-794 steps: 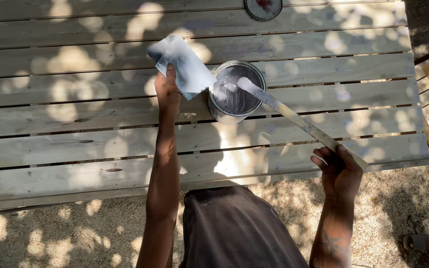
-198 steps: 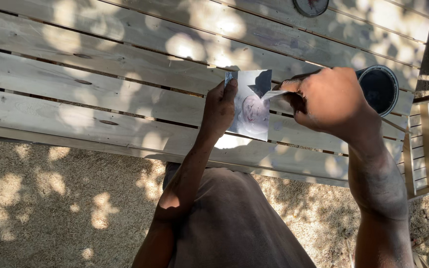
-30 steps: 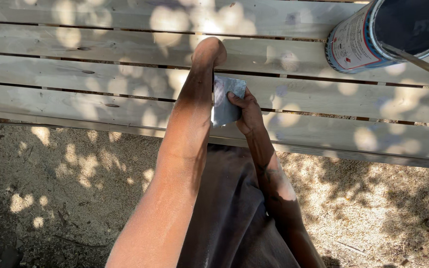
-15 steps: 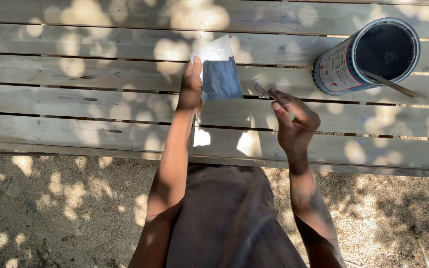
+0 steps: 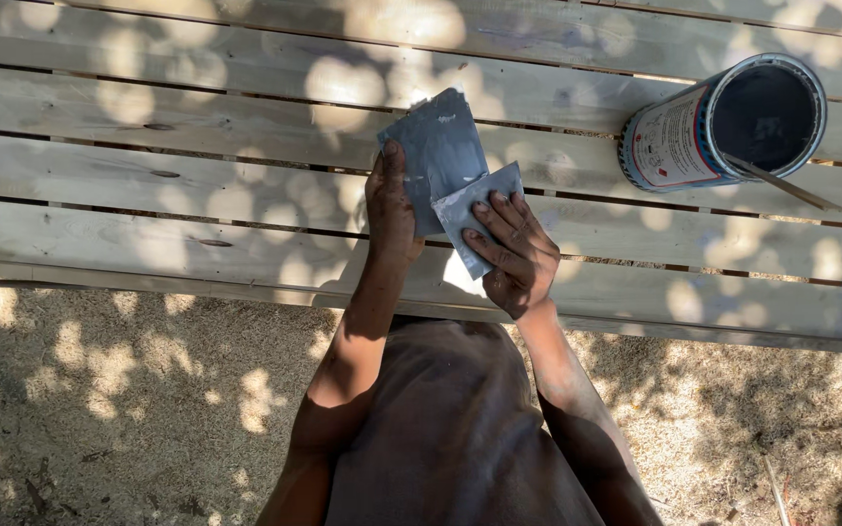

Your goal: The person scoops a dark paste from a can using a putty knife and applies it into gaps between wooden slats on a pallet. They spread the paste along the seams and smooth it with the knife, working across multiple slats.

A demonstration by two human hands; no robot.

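Both hands are on the paper now. The left hand (image 5: pixel 392 209) pinches the grey sheet (image 5: pixel 438 146) along its left edge, thumb up the side, and holds it just above the bench (image 5: pixel 148 185). The right hand (image 5: pixel 511 255) has let go of the thin stick it was carrying half a second ago and has moved in; its fingers (image 5: pixel 495 216) are spread flat on a smaller, paler flap (image 5: pixel 484 200) at the sheet's lower right corner, pressing or folding it, and I cannot tell whether thumb and fingers close around it. So the stirring is over for the moment, I'd say, and the paper is the thing in hand.

The sheet looks stiff and matt, coated dark grey on the face, with a few pale scuffs and a lighter side turned up at the flap. Its corners are sharp and its edges straight.

Further out, the bench is bare pale wood, long planks with dark gaps, knots and visible grain, dappled by leaf shadow. Up to the right the paint can (image 5: pixel 723 122) lies tipped toward the camera, round metal rim, dark inside, with the wooden stick (image 5: pixel 782 182) resting in its mouth. Sandy ground (image 5: pixel 99 409) lies below.
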